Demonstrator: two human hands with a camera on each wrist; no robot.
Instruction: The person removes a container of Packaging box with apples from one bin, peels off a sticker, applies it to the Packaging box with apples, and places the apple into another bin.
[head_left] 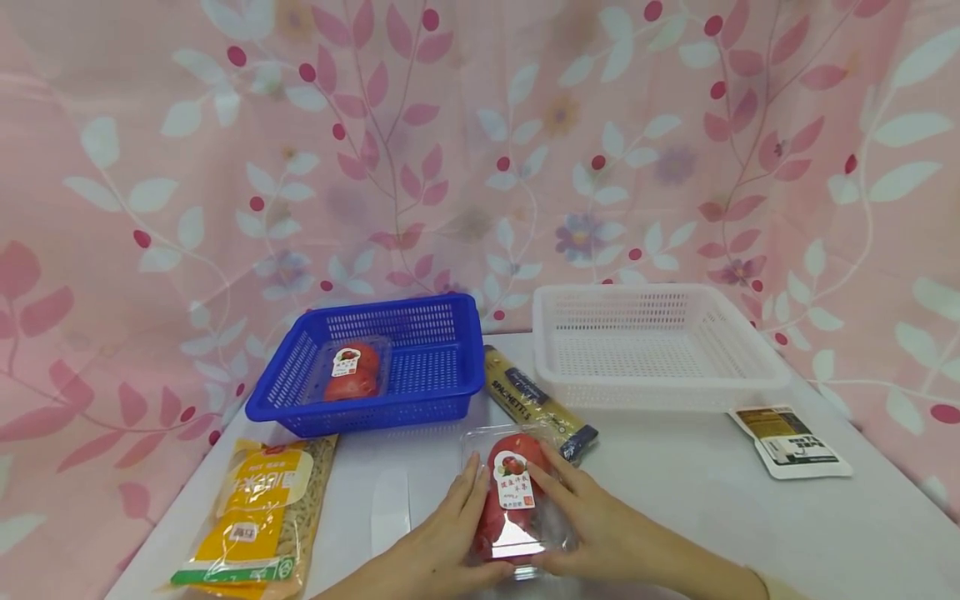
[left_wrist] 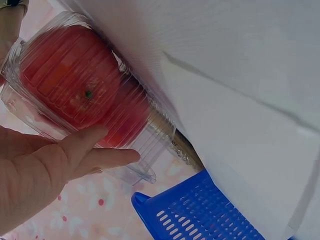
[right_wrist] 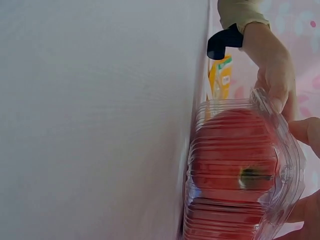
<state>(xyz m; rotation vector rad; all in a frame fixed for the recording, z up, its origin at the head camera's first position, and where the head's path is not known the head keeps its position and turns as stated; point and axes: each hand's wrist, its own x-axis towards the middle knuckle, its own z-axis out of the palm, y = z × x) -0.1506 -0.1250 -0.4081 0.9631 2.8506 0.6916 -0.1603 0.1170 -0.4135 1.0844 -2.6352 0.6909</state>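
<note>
A clear plastic box of tomatoes (head_left: 517, 500) with a white label on its lid lies at the front middle of the white table. Around its left side my left hand (head_left: 453, 533) holds on, fingers along the lid's edge and thumb at the near edge. My right hand (head_left: 600, 525) grips the opposite side, its fingers reaching over the lid's right edge. From the left wrist, the ribbed box wall (left_wrist: 75, 75) shows red fruit, with the left fingers (left_wrist: 112, 157) at its rim. In the right wrist view the box (right_wrist: 235, 165) sits right at the tabletop.
A blue basket (head_left: 363, 421) at the back left contains another tomato box (head_left: 352, 375). A white basket (head_left: 660, 392) stands back right. Between them lies a spaghetti packet (head_left: 532, 400). A yellow pasta bag (head_left: 258, 508) is at left, a white pouch (head_left: 791, 442) at right, a white strip (head_left: 390, 508) near my left hand.
</note>
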